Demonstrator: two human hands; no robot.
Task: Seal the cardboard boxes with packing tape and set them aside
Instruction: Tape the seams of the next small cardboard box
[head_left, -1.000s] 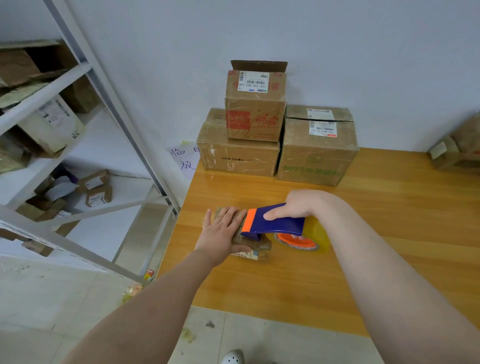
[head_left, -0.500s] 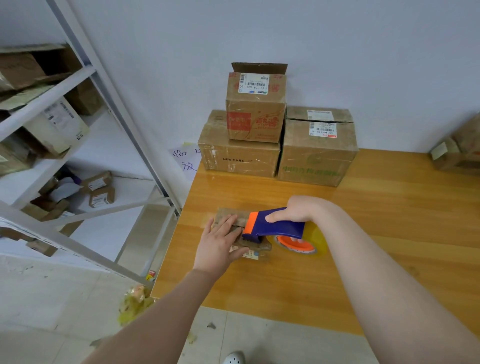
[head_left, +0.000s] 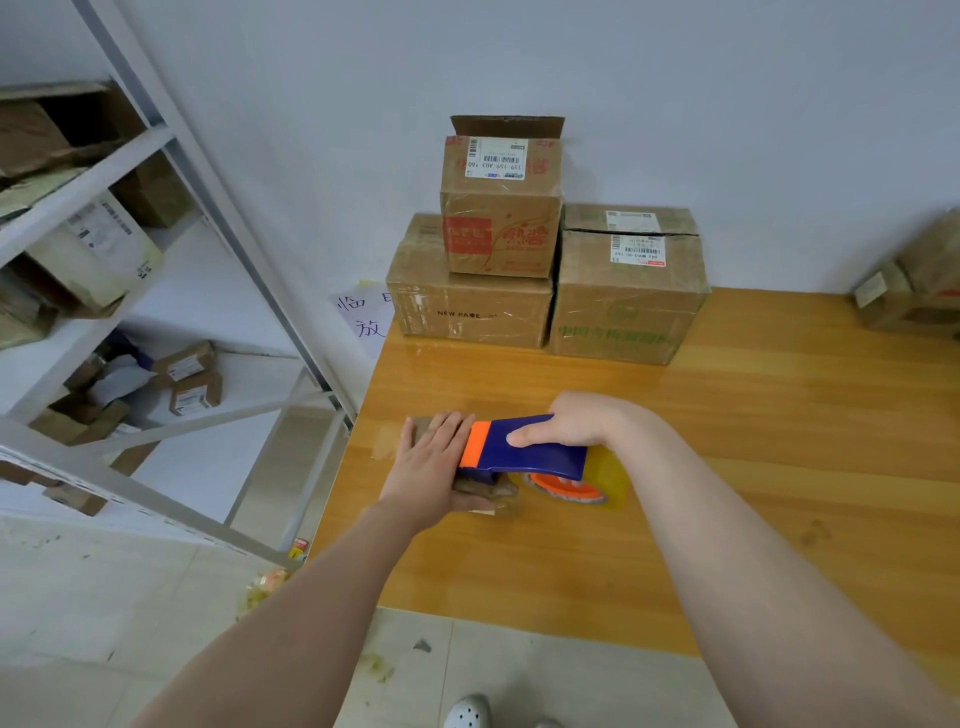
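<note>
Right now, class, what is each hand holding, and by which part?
The right hand grips the tape dispenser by the rear of its blue body, thumb along the side. The left hand holds nothing; it rests flat on the small cardboard box.

A parcel stockroom or packing room: a metal rack (head_left: 83, 189) holds labelled cardboard parcels (head_left: 195, 392), taped boxes (head_left: 470, 312) with barcode labels stand stacked on a wooden tabletop (head_left: 753, 415) against a bare wall, beside a handwritten note (head_left: 363, 317), plus a tape dispenser (head_left: 524, 447).
</note>
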